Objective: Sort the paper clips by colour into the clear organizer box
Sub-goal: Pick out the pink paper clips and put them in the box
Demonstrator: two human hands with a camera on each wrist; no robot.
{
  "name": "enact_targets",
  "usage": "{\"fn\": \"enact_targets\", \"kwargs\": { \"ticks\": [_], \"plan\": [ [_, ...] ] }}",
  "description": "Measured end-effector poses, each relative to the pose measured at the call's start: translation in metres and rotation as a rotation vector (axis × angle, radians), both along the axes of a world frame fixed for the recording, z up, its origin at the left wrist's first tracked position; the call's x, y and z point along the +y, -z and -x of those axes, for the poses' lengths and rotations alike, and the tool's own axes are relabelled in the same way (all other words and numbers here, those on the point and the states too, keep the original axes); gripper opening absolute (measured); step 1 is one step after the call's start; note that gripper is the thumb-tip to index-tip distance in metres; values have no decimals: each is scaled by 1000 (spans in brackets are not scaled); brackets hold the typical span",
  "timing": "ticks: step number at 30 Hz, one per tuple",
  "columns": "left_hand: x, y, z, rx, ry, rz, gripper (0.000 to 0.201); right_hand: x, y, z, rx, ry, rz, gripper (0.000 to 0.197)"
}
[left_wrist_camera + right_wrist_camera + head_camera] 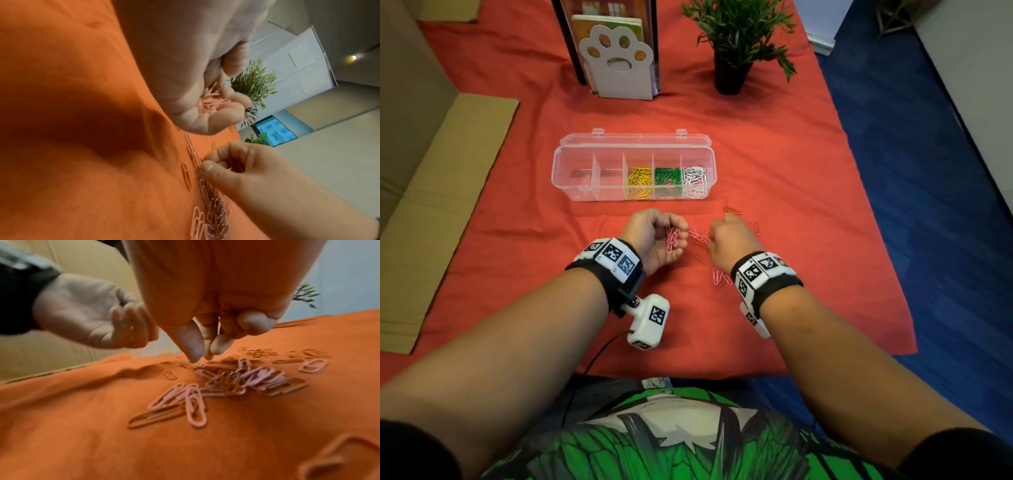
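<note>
The clear organizer box point(571, 164) lies open beyond my hands. Its three right compartments hold yellow clips point(639, 183), green clips point(667, 181) and white clips point(694, 181); the two left ones look bare. My left hand point(681, 240) point(224, 104) point(131, 327) is cupped palm-up, fingers curled round a bunch of pink clips point(672, 236) point(211, 101). My right hand point(714, 240) point(203, 162) point(202, 356) reaches down and pinches a clip on the cloth with thumb and forefinger. Loose pink clips point(720, 275) point(236, 379) and red clips point(731, 209) point(257, 351) lie around it.
A white paw-shaped book stand point(619, 65) and a potted plant point(736, 44) stand at the back of the red cloth point(791, 154). Flat cardboard point(448, 192) lies on the left. The table ends on the right above a blue floor point(928, 171).
</note>
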State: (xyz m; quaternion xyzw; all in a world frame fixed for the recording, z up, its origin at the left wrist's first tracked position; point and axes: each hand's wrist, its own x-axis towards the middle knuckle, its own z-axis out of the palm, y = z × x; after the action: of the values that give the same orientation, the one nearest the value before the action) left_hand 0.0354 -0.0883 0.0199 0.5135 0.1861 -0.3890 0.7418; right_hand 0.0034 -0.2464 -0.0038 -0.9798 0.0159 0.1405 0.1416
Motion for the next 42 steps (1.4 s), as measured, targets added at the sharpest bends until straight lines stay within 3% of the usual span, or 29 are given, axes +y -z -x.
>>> {"fn": "enact_targets", "kwargs": {
  "ticks": [2, 4, 7, 9, 11, 14, 19, 23, 26, 30, 34, 37, 39, 42],
  "plan": [
    [-5, 0, -4, 5, 5, -78, 20, 8, 1, -1, -16, -44, 65, 25],
    [-11, 7, -8, -100, 62, -293, 27, 12, 1, -2, 4, -61, 98, 29],
    [-13, 22, -11, -496, 234, -687, 23, 12, 0, -5, 69, -20, 64, 35],
    [-14, 25, -10, -686, 373, -811, 10, 7, -1, -6, 102, 12, 20, 33],
    [-16, 25, -9, -843, 522, -961, 20, 1, -2, -6, 128, 52, -28, 28],
    [-18, 27, -10, -977, 665, -1033, 29, -9, -3, -3, 153, 156, -116, 22],
    [-18, 34, -12, -1074, 788, -1128, 21, -15, -5, 0, 250, 223, -284, 13],
    [-14, 35, -12, -1026, 736, -1118, 23, -23, -10, -2, 165, 276, -276, 15],
    [-13, 27, -13, -804, 539, -989, 19, -19, -11, 0, 173, 180, -150, 12],
    [-11, 9, -10, -171, 191, -461, 22, -4, -7, 7, 152, 24, 62, 25],
    [-1, 2, -7, 41, 1, -104, 20, 9, -4, 13, 131, -45, 168, 26],
    [-5, 7, -8, 24, 32, -173, 25, 9, -3, 11, 166, -10, 79, 27],
    [-11, 16, -6, -174, 153, -401, 25, 3, -5, 7, 224, 67, -5, 25],
    [-14, 27, -1, -575, 395, -682, 8, -14, -11, 3, 266, 257, -192, 16]
  ]
}}
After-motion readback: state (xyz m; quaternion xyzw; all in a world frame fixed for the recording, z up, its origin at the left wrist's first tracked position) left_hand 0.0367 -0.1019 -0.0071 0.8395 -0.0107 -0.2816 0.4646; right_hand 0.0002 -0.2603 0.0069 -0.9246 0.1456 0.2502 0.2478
